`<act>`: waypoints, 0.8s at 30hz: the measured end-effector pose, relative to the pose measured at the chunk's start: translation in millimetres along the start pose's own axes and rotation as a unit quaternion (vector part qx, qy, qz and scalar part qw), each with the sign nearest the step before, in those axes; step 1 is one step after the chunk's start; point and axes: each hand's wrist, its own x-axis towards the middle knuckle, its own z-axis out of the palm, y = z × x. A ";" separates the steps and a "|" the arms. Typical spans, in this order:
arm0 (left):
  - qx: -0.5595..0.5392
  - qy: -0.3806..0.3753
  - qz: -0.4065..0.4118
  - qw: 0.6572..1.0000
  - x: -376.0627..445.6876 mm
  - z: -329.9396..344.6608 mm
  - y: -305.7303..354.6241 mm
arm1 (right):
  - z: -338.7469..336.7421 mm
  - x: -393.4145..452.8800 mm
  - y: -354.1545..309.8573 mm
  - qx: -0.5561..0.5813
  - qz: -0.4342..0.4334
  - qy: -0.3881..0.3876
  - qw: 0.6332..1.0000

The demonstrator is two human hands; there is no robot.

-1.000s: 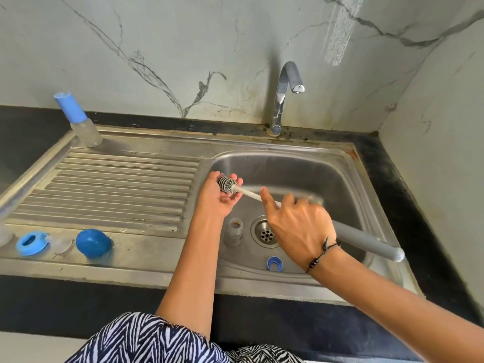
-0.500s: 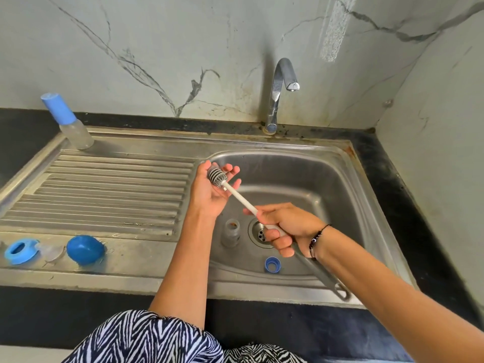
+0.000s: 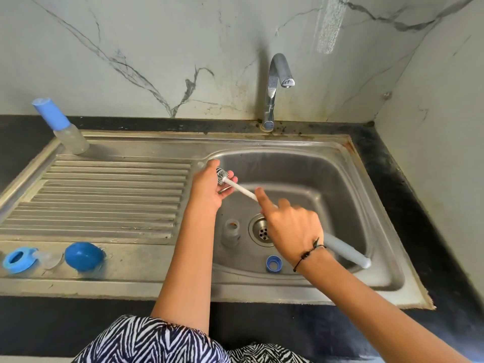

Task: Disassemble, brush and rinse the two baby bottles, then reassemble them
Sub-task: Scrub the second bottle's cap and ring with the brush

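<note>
My left hand (image 3: 208,188) holds a small clear teat over the sink's left rim, fingers curled round it, and the teat is mostly hidden. The bristle head of the bottle brush (image 3: 222,176) is pushed into it. My right hand (image 3: 290,227) grips the brush where its white shaft meets the grey handle (image 3: 348,254), forefinger lying along the shaft. An open clear bottle body (image 3: 230,231) stands in the basin beside the drain. A blue screw ring (image 3: 273,263) lies near the basin's front wall.
On the front ledge of the steel sink (image 3: 117,281) lie a blue ring (image 3: 18,259), a clear teat (image 3: 49,259) and a blue domed cap (image 3: 83,256). A capped bottle (image 3: 61,127) stands at the back left. The tap (image 3: 275,85) runs no water.
My right hand has rolled back-up and slid along the brush, swinging the handle end out to the right. The brush head stays in my left hand, which moved slightly.
</note>
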 end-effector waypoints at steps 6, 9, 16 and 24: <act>-0.058 -0.031 0.023 0.998 3.0 -0.4 -7.8 | -1.5 5.8 2.8 0.206 0.086 -0.071 0.972; -0.109 -0.049 0.010 0.993 -1.7 0.1 -7.4 | -4.6 10.5 4.0 0.335 0.120 -0.138 0.924; -0.265 -0.151 0.025 0.952 -11.9 -0.1 -4.8 | -9.2 3.2 15.1 0.752 0.223 -0.345 0.515; -0.148 -0.125 0.017 0.981 -9.6 -5.9 -0.1 | -10.4 8.6 14.6 0.488 0.180 -0.181 0.835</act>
